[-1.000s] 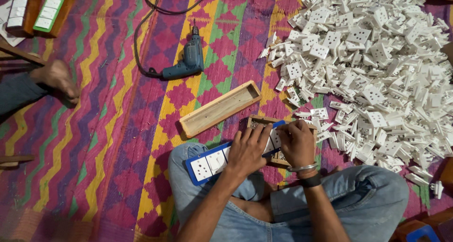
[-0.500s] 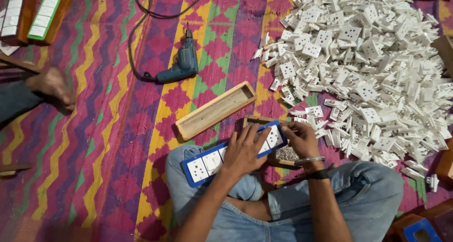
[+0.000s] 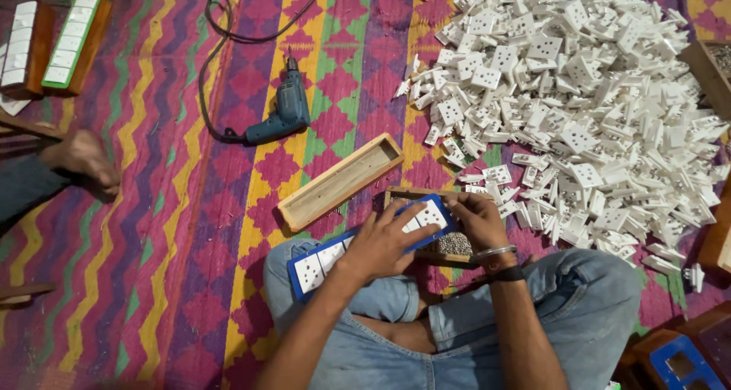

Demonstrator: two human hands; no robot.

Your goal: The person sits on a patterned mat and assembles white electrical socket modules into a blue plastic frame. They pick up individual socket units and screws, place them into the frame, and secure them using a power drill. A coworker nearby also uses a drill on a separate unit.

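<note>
I sit cross-legged in jeans with a long blue panel (image 3: 324, 259) holding white sockets across my knee. My left hand (image 3: 388, 241) lies flat on top of the panel's middle, pressing it down. My right hand (image 3: 478, 219) grips the panel's right end, next to a white socket module (image 3: 428, 216) set in it. Under the panel's right end sits a small wooden tray of screws (image 3: 454, 244).
An empty wooden box (image 3: 340, 181) lies just ahead of my knee. A blue power drill (image 3: 283, 114) with a black cord lies farther out. A big heap of white socket modules (image 3: 586, 93) fills the right. Another person's foot (image 3: 82, 158) rests at left. Finished boards (image 3: 72, 40) lie top left.
My head view has shifted slightly. My left hand has slid a little along the panel; the right hand keeps working at the panel's right end.
</note>
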